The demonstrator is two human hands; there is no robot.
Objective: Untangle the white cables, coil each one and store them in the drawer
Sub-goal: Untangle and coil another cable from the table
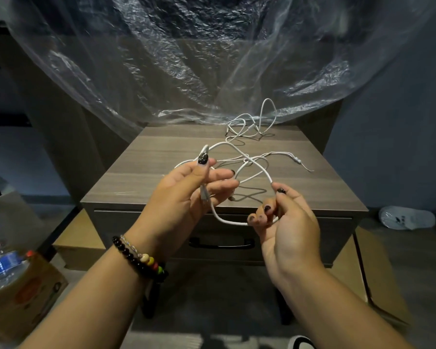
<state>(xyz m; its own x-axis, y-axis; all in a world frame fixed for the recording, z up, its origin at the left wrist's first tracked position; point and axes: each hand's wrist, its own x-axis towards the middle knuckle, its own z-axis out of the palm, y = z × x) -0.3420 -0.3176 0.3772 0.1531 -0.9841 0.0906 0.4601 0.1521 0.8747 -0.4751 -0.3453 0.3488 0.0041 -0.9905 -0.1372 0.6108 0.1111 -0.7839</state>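
Observation:
Above the front edge of a wooden nightstand, both my hands hold one white cable. My left hand pinches it between thumb and fingers, with a plug end hanging in the palm. My right hand grips the same cable lower down, and a slack loop sags between the two hands. A thinner white cord is tangled through the loop and trails right over the tabletop. A second white cable lies in a loose tangle at the back of the top. The drawer below is closed, with its black handle showing.
Clear plastic sheeting hangs behind the nightstand, down to its back edge. A cardboard box with a plastic water bottle stands at lower left. Flat cardboard lies on the floor to the right, and a white slipper beyond.

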